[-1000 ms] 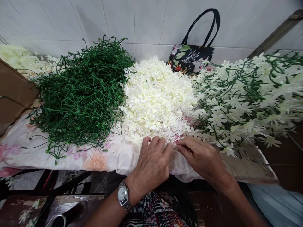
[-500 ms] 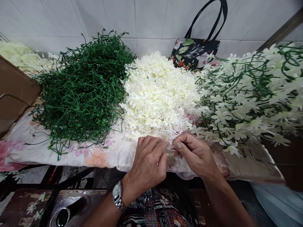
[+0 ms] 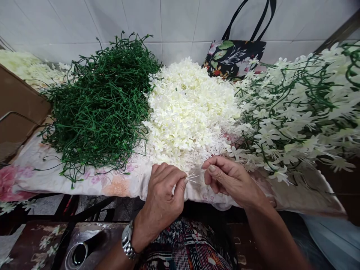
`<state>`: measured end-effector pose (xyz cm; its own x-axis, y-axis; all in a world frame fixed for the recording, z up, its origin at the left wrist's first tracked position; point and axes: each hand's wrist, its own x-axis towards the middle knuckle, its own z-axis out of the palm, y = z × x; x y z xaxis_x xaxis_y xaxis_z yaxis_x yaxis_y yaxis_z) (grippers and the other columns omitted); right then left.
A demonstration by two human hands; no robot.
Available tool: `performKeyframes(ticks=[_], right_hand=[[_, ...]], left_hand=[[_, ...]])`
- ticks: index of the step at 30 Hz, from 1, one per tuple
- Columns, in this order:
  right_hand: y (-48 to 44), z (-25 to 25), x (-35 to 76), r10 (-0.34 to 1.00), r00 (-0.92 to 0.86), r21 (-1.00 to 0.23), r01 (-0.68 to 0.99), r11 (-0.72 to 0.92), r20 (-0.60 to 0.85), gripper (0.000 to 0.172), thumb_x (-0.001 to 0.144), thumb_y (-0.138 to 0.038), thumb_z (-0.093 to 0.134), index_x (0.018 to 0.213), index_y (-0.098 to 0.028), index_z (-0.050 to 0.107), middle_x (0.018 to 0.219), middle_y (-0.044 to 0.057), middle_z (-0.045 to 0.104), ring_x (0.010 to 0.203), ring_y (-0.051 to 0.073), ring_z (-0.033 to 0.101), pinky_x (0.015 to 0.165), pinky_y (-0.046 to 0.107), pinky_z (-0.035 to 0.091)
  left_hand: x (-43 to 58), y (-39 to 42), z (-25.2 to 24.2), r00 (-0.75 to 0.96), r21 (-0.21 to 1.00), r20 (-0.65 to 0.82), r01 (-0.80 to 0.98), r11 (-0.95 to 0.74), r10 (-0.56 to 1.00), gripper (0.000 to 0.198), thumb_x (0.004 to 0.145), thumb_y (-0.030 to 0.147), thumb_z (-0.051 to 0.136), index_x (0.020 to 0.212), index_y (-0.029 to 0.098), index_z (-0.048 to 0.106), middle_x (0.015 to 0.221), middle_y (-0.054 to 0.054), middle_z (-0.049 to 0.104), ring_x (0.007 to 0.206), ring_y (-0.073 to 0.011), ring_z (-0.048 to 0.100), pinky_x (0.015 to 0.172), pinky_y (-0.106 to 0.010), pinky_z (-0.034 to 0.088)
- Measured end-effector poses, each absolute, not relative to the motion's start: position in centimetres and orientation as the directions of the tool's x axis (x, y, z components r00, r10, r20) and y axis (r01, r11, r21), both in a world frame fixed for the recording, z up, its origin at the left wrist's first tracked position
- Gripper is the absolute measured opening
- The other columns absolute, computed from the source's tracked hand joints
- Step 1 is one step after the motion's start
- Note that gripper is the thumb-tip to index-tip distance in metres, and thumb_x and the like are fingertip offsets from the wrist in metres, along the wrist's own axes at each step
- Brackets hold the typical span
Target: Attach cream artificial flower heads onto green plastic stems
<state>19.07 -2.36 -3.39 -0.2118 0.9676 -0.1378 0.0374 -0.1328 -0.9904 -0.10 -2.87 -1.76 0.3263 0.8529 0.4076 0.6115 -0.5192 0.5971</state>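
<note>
White threads [image 3: 192, 177] fan from the tightly pinched left hand [image 3: 165, 190], perhaps gripped at one end to leave their tips clear; the loosely curled right hand [image 3: 232, 180] looks empty, flowers [image 3: 188, 108] heaped just beyond, probably for reach

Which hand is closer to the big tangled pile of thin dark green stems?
Left. The left hand is in front of the dark green stems and to their right; the right hand is farther right, past the left one.

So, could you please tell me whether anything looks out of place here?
At the front left, a few stems stray from the green heap onto the floral cloth, looking untidy. Nothing else clearly stands out.
</note>
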Motion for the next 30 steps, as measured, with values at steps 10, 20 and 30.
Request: performKeyframes(ticks=[10,20,30], right_hand=[[-4.3,-1.4,18.2,0.909,-0.211,-0.796,0.439,0.418,0.361,0.005,0.083,-0.016,0.056,0.084,-0.018,0.061,0.068,0.0,0.061,0.058,0.009,0.056,0.054,0.019,0.045],[-5.2,-2.1,20.0,0.892,-0.112,-0.65,0.647,0.4,0.438,0.01,0.084,-0.015,0.052,0.077,-0.019,0.057,0.065,0.0,0.06,0.058,0.011,0.056,0.052,0.022,0.042],[-5.9,-2.4,20.3,0.881,-0.076,-0.634,0.666,0.393,0.466,0.012,0.084,-0.014,0.051,0.074,-0.019,0.055,0.062,-0.001,0.057,0.053,0.01,0.052,0.051,0.022,0.04]], left_hand=[[1.8,-3.1,-1.1,0.345,0.701,0.383,0.496,-0.513,0.857,0.018,0.083,0.011,0.048,0.069,0.018,0.058,0.062,0.001,0.059,0.064,-0.0149,0.052,0.066,-0.031,0.037],[2.7,-3.1,-2.1,0.542,0.376,0.384,0.648,-0.663,0.748,0.018,0.081,0.007,0.045,0.075,0.016,0.06,0.069,-0.004,0.059,0.068,-0.0196,0.047,0.064,-0.036,0.033],[3.6,-2.7,-2.6,0.552,0.436,0.38,0.601,-0.67,0.742,0.021,0.079,0.005,0.045,0.067,0.016,0.059,0.066,-0.003,0.057,0.067,-0.0187,0.048,0.065,-0.036,0.034]])
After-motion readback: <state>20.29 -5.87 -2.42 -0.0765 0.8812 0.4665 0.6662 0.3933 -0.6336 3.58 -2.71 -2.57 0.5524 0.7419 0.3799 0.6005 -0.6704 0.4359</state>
